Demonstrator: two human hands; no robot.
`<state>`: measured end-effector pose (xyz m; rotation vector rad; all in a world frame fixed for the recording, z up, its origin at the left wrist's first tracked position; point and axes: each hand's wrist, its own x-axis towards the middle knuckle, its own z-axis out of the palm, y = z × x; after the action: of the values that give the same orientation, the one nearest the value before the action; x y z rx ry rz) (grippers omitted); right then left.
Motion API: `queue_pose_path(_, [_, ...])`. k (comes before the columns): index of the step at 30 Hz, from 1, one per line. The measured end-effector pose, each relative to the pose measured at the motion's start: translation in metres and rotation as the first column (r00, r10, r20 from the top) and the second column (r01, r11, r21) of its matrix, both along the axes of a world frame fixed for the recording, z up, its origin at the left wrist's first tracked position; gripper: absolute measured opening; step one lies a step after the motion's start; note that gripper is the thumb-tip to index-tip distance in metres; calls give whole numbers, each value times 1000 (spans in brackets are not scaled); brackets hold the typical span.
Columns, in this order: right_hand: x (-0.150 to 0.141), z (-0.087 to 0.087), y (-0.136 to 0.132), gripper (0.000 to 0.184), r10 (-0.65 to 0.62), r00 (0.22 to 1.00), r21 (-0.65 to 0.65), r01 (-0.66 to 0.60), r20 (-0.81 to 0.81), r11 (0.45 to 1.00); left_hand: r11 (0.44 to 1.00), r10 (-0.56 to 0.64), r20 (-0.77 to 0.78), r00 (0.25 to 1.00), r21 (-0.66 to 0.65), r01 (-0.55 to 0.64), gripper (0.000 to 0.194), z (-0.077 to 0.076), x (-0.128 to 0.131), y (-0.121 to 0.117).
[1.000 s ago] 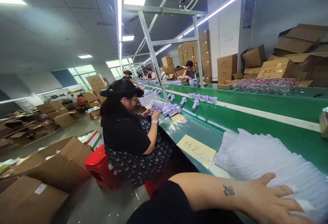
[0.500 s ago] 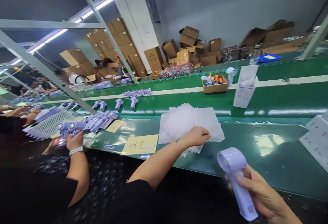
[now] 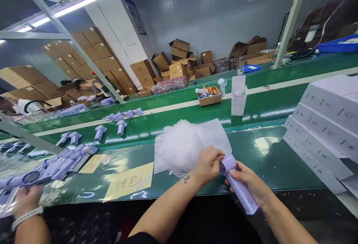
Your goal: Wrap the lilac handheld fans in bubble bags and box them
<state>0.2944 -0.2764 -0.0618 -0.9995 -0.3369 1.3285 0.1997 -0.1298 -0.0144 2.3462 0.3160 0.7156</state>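
Observation:
A lavender handheld fan (image 3: 242,192) is gripped by my right hand (image 3: 247,180) around its upper handle, its round head up and its handle slanting down to the right. My left hand (image 3: 208,164) is closed in a pinch at the left side of the fan's head. What its fingertips hold, if anything, is too small to make out. Just behind my left hand lies a stack of clear bubble-wrap bags (image 3: 181,145) on the green bench (image 3: 251,158).
White boxes (image 3: 324,124) are stacked at right. A yellow handwritten sheet (image 3: 125,184) lies left of the bags. More lavender fans (image 3: 67,162) are piled near a co-worker's hand (image 3: 28,199). A small carton (image 3: 209,98) and an upright white box (image 3: 239,97) stand behind.
My left hand has moved from the bubble-wrap bags to the fan's head. My right hand has brought the fan inward to meet it. The view has turned right, showing more white boxes.

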Motion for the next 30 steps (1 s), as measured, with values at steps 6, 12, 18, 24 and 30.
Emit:
queue_pose_path(6, [-9,21,-5,57,-139,990,111,136,24,984,853,-190,186,964,518,69,22,-4,-15,-9])
queue_pose_path(12, [-4,24,-3,59,-261,965,148,262,-28,954,643,-316,316,895,765,-43,33,-27,-20,9])
queue_pose_path(18, [-10,18,-5,49,-363,930,130,368,-62,921,623,-313,291,904,781,-36,33,-24,-13,7])
queue_pose_path(24, [-10,23,-5,43,-477,877,143,481,-67,865,899,-36,293,955,427,-97,11,-19,17,13])
queue_pose_path(30, [-10,11,-1,38,-535,839,90,543,-97,835,993,70,195,978,-105,-50,10,-36,18,-11])
